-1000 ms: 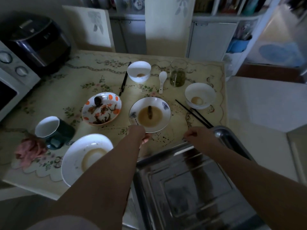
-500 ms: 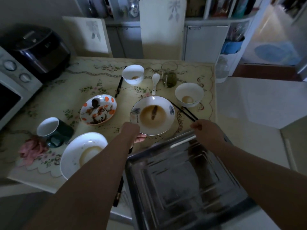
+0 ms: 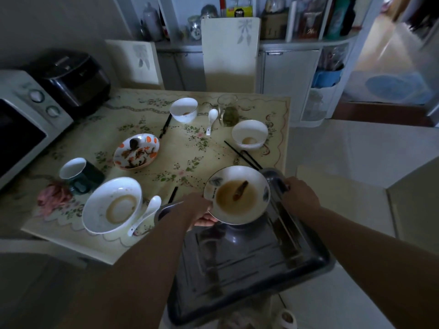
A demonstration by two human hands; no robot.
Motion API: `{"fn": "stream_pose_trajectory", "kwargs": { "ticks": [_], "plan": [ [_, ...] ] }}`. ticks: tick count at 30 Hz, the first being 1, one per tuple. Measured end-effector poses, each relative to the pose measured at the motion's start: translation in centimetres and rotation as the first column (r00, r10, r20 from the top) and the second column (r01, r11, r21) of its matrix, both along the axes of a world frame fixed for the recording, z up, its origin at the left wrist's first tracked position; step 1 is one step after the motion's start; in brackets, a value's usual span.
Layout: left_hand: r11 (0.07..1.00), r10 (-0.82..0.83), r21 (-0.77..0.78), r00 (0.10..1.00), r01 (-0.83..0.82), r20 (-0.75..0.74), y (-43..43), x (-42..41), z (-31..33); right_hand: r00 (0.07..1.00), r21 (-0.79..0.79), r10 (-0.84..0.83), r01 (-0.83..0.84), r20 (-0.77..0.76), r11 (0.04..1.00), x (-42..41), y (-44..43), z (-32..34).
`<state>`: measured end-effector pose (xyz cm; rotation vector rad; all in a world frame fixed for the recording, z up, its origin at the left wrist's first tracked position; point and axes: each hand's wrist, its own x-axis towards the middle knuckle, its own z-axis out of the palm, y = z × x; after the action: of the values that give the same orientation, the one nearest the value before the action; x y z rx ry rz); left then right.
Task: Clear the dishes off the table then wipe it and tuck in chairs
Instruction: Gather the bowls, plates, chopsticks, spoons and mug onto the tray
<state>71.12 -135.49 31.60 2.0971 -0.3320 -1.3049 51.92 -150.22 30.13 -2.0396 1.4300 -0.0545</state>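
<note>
Just left of the left hand (image 3: 200,210) sits 1 large white ceramic bowl (image 3: 111,205). That hand grips the rim of a shallow white sauce-stained bowl (image 3: 237,198) over the steel rectangular tray (image 3: 249,262), whose far rim the right hand (image 3: 300,194) clasps.

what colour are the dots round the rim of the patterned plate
Orange, on the plate; head view.

Bowl (image 3: 237,195) above tray (image 3: 249,264)
</note>
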Motion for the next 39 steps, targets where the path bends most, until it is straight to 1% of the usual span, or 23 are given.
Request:
{"fn": "stream_pose_trajectory", "kwargs": {
  "ticks": [3, 7, 13, 18, 24, 29, 32, 34, 36, 38, 39],
  "plan": [
    [1.0, -0.021, -0.001, 1.0, 0.021, -0.007, 0.2, -1.6, -0.3, 1.0, 0.04, 0.027, -0.026, -0.015, 0.999, -0.9, 0.1, 0.2],
    [1.0, 0.01, 0.029, 1.0, -0.011, 0.016, 0.1, -3.3, -0.7, 0.999, 0.062, 0.048, -0.048, -0.008, 0.997, -1.6, 0.3, 0.5],
    [0.998, 0.051, 0.023, 0.998, -0.052, 0.037, -0.4, -5.2, -1.3, 0.999, 0.086, 0.048, -0.048, 0.004, 0.995, -2.2, 0.0, 0.1],
    [0.998, 0.051, 0.039, 0.996, -0.054, 0.072, -0.8, -5.6, -2.0, 0.998, 0.064, 0.061, -0.063, 0.02, 0.996, -2.9, -0.2, -0.3],
    [0.998, 0.031, 0.058, 0.997, -0.035, 0.07, -0.7, -5.8, -2.5, 0.996, 0.024, 0.081, -0.082, 0.045, 0.996, -2.8, -0.4, -0.3],
    [0.994, 0.081, 0.075, 0.995, -0.086, 0.058, -0.2, -5.0, -3.4, 0.99, 0.013, 0.115, -0.116, 0.079, 0.993, -1.4, -0.3, -0.3],
    [0.991, 0.108, 0.079, 0.993, -0.112, 0.048, 0.2, -4.2, -2.7, 0.977, 0.032, 0.171, -0.177, 0.127, 0.984, 0.2, 0.2, 0.0],
    [0.988, 0.131, 0.068, 0.988, -0.137, 0.085, 0.3, -2.7, -1.7, 0.957, 0.008, 0.253, -0.256, 0.145, 0.967, 1.7, 0.5, 0.1],
    [0.982, 0.177, 0.048, 0.975, -0.184, 0.136, 0.6, -0.2, -0.7, 0.936, -0.012, 0.328, -0.329, 0.125, 0.944, 3.7, 1.1, 0.4],
    [0.967, 0.252, -0.017, 0.953, -0.253, 0.17, 0.9, 2.8, 0.4, 0.92, -0.009, 0.378, -0.379, 0.101, 0.925, 5.8, 1.7, 0.6],
    [0.947, 0.321, -0.068, 0.935, -0.314, 0.15, 1.2, 4.7, 1.0, 0.908, -0.003, 0.413, -0.414, 0.073, 0.91, 7.3, 2.1, 0.8]
  ]
}}
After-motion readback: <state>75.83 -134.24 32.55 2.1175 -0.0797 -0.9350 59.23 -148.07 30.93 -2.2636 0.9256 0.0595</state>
